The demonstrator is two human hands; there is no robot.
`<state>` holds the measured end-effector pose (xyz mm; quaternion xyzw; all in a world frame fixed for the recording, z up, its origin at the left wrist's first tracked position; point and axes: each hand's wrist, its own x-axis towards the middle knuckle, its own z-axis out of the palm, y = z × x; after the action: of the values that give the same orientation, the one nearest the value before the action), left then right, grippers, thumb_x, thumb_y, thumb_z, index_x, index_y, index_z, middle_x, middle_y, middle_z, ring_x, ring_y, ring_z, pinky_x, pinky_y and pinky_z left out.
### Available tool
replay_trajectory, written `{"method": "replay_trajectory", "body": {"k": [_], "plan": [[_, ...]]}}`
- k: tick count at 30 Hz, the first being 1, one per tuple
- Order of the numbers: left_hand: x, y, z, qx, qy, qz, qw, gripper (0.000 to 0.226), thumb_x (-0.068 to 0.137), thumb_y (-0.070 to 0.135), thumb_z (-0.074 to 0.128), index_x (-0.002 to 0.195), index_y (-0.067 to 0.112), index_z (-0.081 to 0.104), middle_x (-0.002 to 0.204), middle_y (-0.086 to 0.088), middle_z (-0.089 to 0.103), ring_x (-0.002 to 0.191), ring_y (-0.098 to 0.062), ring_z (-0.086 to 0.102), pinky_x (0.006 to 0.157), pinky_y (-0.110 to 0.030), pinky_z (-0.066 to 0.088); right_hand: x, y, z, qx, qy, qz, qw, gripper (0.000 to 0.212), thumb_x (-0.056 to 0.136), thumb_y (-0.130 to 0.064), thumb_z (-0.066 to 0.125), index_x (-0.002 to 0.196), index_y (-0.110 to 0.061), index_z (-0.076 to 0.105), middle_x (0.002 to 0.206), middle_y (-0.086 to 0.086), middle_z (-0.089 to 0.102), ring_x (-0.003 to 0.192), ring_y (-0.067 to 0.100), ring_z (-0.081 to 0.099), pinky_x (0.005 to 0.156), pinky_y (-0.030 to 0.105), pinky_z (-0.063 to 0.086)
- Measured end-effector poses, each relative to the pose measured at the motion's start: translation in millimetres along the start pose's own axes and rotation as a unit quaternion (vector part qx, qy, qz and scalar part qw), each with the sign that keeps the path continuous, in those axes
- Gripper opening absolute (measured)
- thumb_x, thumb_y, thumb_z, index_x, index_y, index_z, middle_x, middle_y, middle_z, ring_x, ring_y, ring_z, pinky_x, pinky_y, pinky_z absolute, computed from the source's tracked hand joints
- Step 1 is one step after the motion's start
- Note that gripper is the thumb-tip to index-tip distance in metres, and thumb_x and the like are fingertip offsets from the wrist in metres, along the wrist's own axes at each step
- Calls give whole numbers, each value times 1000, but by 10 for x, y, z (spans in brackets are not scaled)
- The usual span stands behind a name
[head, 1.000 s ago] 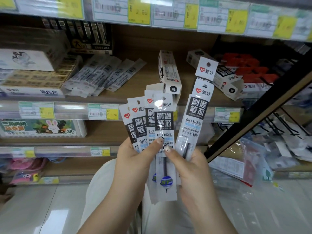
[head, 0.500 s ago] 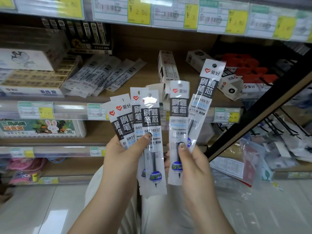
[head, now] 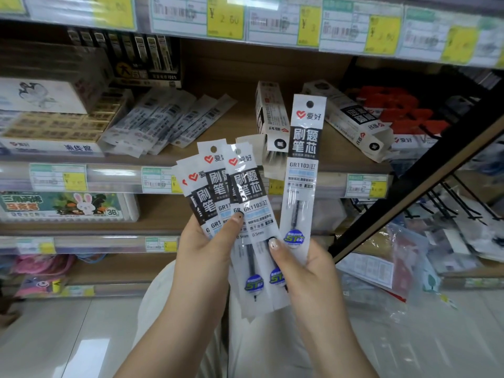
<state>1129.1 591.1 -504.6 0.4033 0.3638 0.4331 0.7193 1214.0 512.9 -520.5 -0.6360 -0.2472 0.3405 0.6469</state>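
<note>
My left hand (head: 201, 257) grips a fan of several pen refill packets (head: 245, 186), white sleeves with black labels and a red heart logo, its thumb pressed on the front one. My right hand (head: 308, 276) holds a single refill packet (head: 304, 148) upright just right of the fan. Its thumb tip also touches the front packet of the fan. Both hands are in front of the wooden shelf (head: 240, 115), at the level of its price strip.
Loose refill packets (head: 163, 118) and two open white boxes (head: 271, 113) (head: 351, 118) lie on the shelf behind. A black diagonal rack post (head: 409, 192) runs at the right, with plastic bags (head: 381, 268) below it. A bunny-print box (head: 65, 205) sits lower left.
My right hand held two packets; one has joined the fan in my left hand. The hands came together again and the remaining packet now stands upright.
</note>
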Motion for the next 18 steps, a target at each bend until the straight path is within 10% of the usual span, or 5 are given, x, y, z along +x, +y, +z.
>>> {"method": "replay_trajectory", "body": {"k": [12, 18], "plan": [[108, 212, -213, 21, 84, 48, 995, 21, 80, 3, 64, 97, 15, 66, 97, -8, 73, 92, -29, 69, 90, -54, 50, 85, -80, 244, -100, -24, -71, 992, 38, 72, -52, 53, 87, -17, 60, 74, 8, 67, 66, 16, 61, 69, 41, 52], [277, 492, -548, 23, 168, 93, 981, 20, 84, 6, 64, 100, 17, 65, 98, -7, 72, 89, -27, 69, 87, -54, 51, 379, -411, 680, -91, -118, 10, 989, 23, 80, -30, 53, 74, -7, 55, 63, 2, 55, 55, 11, 47, 57, 27, 37]]}}
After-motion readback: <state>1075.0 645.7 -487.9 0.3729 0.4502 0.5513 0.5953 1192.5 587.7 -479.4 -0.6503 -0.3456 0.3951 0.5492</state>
